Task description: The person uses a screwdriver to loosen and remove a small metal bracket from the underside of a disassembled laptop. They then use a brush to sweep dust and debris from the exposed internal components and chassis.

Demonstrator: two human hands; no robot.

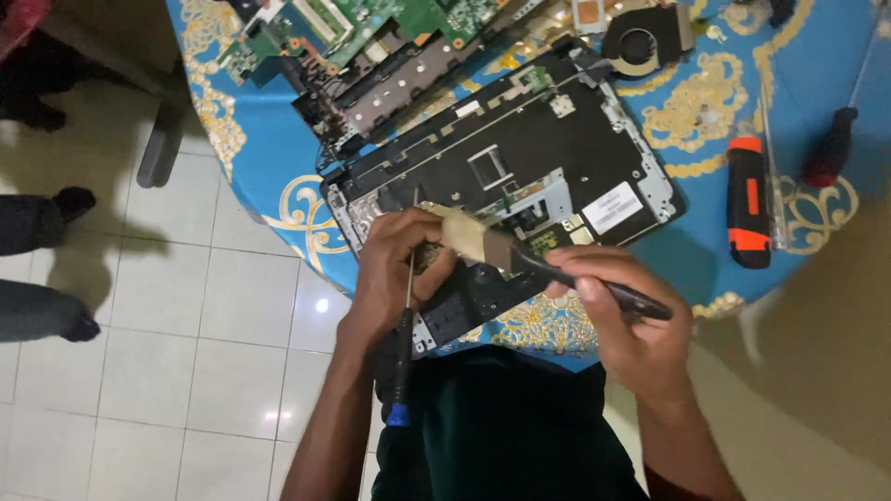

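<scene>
Closest to the camera, the left hand (394, 269) is curled shut around a thin screwdriver (405, 320), its dark handle with a blue end pointing back toward the person's body and its slim shaft running up past the fingers toward the open laptop base (520, 176). The right hand (622, 311) is closed on the black handle of a brush (520, 255), pinching it between thumb and fingers. The brush has its long axis slanting from lower right to upper left: the handle end sits at the right hand, and the pale, wide bristle end points up and left, lying over the near edge of the laptop base just beside the left fingers.

To do this brushing well, I judge light strokes best, led away from the open parts, with the left hand steadying the case and the screwdriver tip held clear of the board (a slip there could scratch it).

The laptop base lies tilted on the counter (705, 102), which wears a blue cloth with gold patterns; its long side runs from lower left to upper right. To the right lie an orange and black tool (748, 199) and a dark red-handled screwdriver (831, 148), well apart from the hands. Farther off sit a green circuit board (371, 28) and a round black fan (645, 42). On the tiled floor (213, 315) at left are another person's feet.
</scene>
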